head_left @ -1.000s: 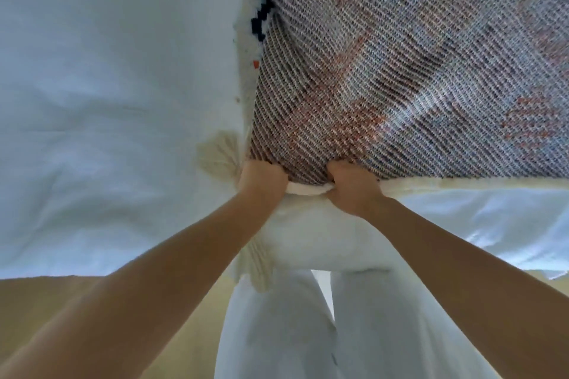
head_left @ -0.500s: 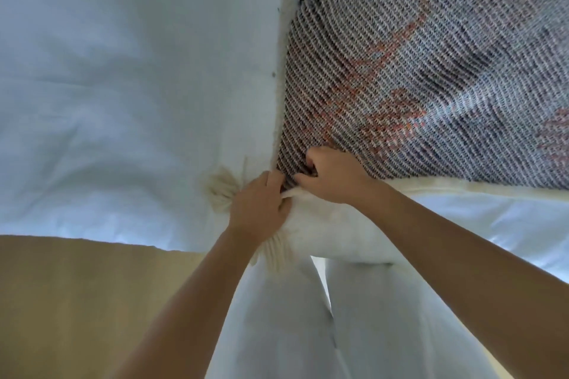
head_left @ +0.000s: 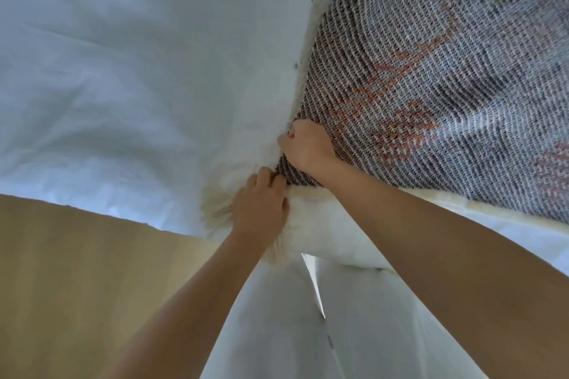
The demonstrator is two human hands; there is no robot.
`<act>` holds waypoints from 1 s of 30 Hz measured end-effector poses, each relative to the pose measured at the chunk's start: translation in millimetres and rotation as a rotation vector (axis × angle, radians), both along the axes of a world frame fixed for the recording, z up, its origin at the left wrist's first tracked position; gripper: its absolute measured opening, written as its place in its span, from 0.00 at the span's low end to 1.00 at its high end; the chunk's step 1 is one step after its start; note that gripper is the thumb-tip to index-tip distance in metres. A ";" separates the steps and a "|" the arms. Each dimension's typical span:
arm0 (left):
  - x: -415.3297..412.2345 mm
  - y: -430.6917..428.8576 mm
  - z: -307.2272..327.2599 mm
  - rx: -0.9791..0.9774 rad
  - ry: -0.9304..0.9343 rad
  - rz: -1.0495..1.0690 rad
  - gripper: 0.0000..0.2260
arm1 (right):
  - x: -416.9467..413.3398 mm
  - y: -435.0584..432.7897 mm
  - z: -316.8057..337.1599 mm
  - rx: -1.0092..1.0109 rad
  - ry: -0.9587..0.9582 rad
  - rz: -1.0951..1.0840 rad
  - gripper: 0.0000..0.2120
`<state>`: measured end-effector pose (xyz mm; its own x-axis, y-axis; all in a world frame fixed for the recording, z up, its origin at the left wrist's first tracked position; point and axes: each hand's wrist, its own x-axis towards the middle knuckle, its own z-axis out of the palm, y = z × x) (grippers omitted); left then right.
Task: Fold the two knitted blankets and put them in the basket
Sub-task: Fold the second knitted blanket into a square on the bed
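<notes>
Up close, the head view is filled with cloth, and no brand, label or writing can be read on any of it; nor does any container show. A knitted blanket [head_left: 431,77] covers the upper right of the view, lying on a bed dressed in a white sheet [head_left: 129,77]. Its visible face is a tight weave of dark and pale threads with blurred orange-red patches running through it. A cream border runs along its left edge and along its near edge, and a cream tassel [head_left: 215,206] fans out at the near left corner, over the edge of the bed.

Both hands are at that corner. The left hand [head_left: 261,209] rests on the cream edge just beside the tassel, fingers curled down into the fabric; its grip looks pressed onto the border, though whether it pinches the cloth cannot be told from here. The right hand [head_left: 308,148] sits a little farther up, at the left edge of the blanket, closed in a fist with the woven cloth bunched under it; its grip is pinching the blanket's edge. The two hands are near each other but not touching.

Below the hands, white trousers [head_left: 277,332] drop toward the bottom of the view. A tan floor [head_left: 77,286] fills the lower left.
</notes>
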<state>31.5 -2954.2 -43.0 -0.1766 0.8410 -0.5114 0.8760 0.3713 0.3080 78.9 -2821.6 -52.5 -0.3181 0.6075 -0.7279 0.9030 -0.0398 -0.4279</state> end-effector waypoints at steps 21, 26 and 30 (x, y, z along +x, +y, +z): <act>-35.7 119.7 21.6 -0.228 -0.264 0.301 0.13 | -0.8 85.0 24.3 0.191 0.170 -0.171 0.12; -42.0 220.8 0.3 0.087 -0.284 0.300 0.08 | -1.0 151.1 23.1 0.332 0.133 -0.179 0.07; -43.6 284.1 -8.6 0.175 -0.331 0.403 0.11 | -1.4 194.6 21.0 0.323 0.098 -0.176 0.12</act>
